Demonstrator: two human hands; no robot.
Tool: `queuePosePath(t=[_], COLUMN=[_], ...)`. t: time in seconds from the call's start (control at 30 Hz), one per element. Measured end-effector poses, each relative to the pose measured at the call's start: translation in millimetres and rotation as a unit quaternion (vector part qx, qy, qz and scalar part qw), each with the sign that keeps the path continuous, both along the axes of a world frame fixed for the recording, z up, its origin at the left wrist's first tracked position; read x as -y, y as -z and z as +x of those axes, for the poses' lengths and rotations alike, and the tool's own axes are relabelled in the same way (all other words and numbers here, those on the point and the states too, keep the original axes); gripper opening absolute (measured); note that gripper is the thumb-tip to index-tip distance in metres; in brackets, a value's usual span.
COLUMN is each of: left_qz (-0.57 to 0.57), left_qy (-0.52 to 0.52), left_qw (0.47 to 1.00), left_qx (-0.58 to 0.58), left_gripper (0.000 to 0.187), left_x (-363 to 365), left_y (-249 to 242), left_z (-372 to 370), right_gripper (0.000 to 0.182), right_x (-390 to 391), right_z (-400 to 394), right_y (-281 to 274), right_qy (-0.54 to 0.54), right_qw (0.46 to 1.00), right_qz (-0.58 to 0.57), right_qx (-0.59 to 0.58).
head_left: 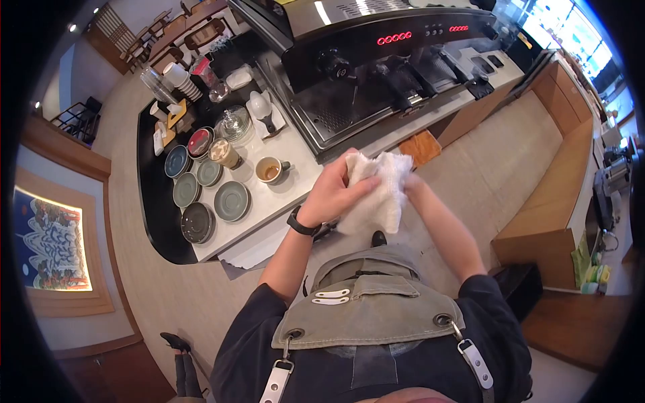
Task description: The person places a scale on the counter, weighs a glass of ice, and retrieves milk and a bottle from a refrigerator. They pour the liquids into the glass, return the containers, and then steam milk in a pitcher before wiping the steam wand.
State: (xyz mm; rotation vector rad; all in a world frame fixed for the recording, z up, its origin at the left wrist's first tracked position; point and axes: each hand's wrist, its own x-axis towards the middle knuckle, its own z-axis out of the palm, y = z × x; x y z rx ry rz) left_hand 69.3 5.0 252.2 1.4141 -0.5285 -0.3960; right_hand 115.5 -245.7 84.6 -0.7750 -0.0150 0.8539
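Observation:
A crumpled white cloth (377, 195) is bunched between my two hands, in front of the espresso machine. My left hand (336, 189) grips its left side, thumb across the front. On the other side my right hand (415, 189), a little blurred, holds the cloth with its fingers mostly hidden behind it. Whatever the cloth may wrap is hidden. Left of my hands, on the counter, stands a cup (270, 170) with brown liquid inside. Beside it is a glass of layered coffee drink (224, 154) with a foamy top.
The espresso machine (376, 60) with lit red buttons spans the counter's back. Several saucers (232, 201), stacked paper cups (181, 79) and a glass dome (234, 122) crowd the left. An orange-brown cloth (421, 147) hangs at the counter edge. Another person's legs (186, 366) show lower left.

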Motion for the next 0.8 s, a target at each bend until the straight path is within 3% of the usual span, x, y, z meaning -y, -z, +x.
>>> queuePosePath(t=[0.07, 0.23, 0.3, 0.37, 0.4, 0.5, 0.53, 0.6, 0.63, 0.73, 0.8], left_qz=[0.068, 0.204, 0.174, 0.125, 0.073, 0.092, 0.099, 0.11, 0.136, 0.212, 0.237], left_qy=[-0.078, -0.238, -0.318, -0.382, -0.388, -0.394, -0.395, -0.396, -0.404, -0.441, -0.433], left_qw=[0.994, 0.939, 0.919, 0.902, 0.916, 0.914, 0.913, 0.911, 0.904, 0.872, 0.87], left_qx=[0.036, 0.142, 0.153, 0.154, 0.073, 0.024, 0.002, -0.045, -0.04, -0.019, -0.014], left_gripper=[0.031, 0.042, 0.047, 0.048, 0.042, 0.037, 0.035, 0.031, 0.029, 0.021, 0.021], left_x=[15.6, 53.3, 63.0, 67.4, 64.5, 50.0, 47.0, 44.5, 45.3, 51.3, 47.8], left_y=[-2.1, 34.6, 49.7, 57.1, 61.2, 75.3, 82.7, 99.8, 108.2, 113.0, 117.3], left_z=[18.9, 71.2, 79.9, 82.2, 75.2, 45.9, 34.3, 10.4, 0.7, -24.0, -34.0], right_gripper=[0.04, 0.045, 0.047, 0.045, 0.042, 0.033, 0.034, 0.038, 0.041, 0.044, 0.044], right_x=[9.4, 17.9, 26.9, 34.2, 34.0, 25.1, 19.7, 9.0, -4.9, -23.6, -27.3], right_z=[-19.8, -20.6, -11.8, 3.2, 16.1, 66.3, 92.3, 144.0, 148.4, 192.5, 192.4], right_y=[15.8, 4.3, -6.1, -29.2, -44.5, -67.1, -63.3, -55.6, -36.0, -15.7, -41.3], right_qy=[0.053, 0.194, 0.214, 0.238, 0.259, 0.327, 0.297, 0.281, 0.373, 0.256, 0.231], right_qw=[0.997, 0.966, 0.959, 0.958, 0.955, 0.922, 0.878, 0.642, 0.696, 0.793, 0.792], right_qz=[0.054, 0.164, 0.173, 0.141, 0.11, -0.001, -0.138, -0.418, -0.294, -0.311, -0.268], right_qx=[-0.027, 0.049, 0.061, 0.076, 0.093, 0.209, 0.349, 0.578, 0.539, 0.457, 0.497])
